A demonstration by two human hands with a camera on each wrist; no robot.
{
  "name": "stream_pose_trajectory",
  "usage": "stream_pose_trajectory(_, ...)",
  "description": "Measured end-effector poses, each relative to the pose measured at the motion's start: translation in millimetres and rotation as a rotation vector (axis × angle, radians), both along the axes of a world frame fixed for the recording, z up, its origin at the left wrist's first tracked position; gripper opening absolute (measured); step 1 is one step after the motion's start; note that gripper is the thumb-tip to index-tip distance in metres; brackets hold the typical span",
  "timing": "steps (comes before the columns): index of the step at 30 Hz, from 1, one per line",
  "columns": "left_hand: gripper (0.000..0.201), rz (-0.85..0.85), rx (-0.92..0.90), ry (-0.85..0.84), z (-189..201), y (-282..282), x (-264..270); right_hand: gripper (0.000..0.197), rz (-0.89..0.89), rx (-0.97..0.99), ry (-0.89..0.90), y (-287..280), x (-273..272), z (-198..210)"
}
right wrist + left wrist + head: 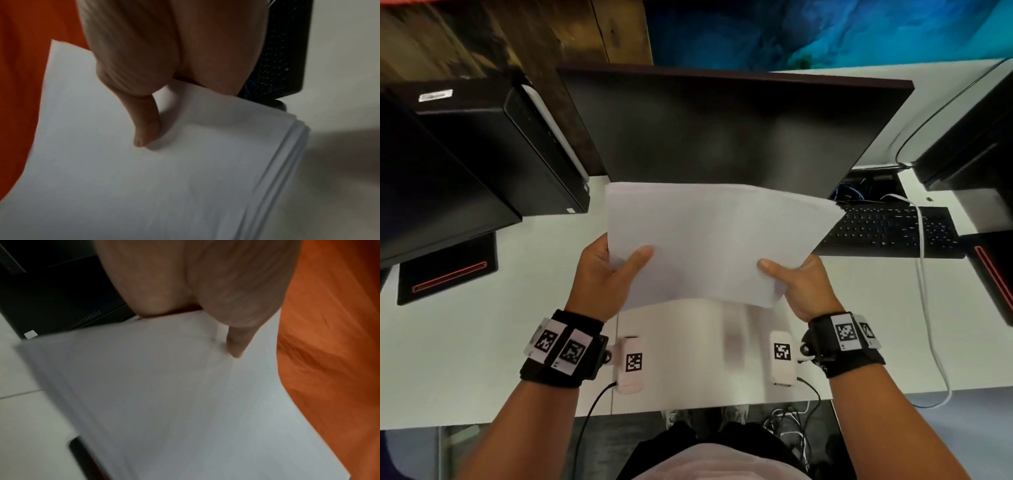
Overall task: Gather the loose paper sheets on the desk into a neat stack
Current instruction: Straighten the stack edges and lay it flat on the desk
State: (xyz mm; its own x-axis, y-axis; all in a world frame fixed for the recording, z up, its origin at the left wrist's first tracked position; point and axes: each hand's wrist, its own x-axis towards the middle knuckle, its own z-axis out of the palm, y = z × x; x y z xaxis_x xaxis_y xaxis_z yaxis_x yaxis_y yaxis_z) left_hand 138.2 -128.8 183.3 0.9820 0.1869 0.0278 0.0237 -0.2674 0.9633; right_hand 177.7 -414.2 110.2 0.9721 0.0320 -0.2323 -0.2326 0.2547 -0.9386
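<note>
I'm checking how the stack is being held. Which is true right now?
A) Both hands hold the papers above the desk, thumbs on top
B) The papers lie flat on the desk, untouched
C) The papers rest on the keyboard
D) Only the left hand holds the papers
A: the left hand and right hand each grip a near corner of the papers, thumbs on top, lifted above the desk.

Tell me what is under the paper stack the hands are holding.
Under the paper stack lies the white desk, with a shadow. Both thumbs press on top; the fingers beneath, and the desk directly below, are hidden.
</note>
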Motion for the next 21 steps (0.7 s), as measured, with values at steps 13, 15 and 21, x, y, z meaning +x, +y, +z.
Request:
stream_pose_trajectory(13, 0.009, 0.289, -0.095, 0.386, -130, -3, -19, 0.017, 0.012, -0.385, 0.242, 11, -16, -83)
stream_pose_trajectory(15, 0.017, 0.295, -0.08, 0.396, -144, -6, -21, 0.061, 0.006, -0.461, 0.306, 6, -20, -107)
stream_pose_trajectory(21, 0.032, 0.502, -0.256, 0.529, -156, -7, -15, 0.016, -0.02, -0.462, 0.184, 10, -17, -88)
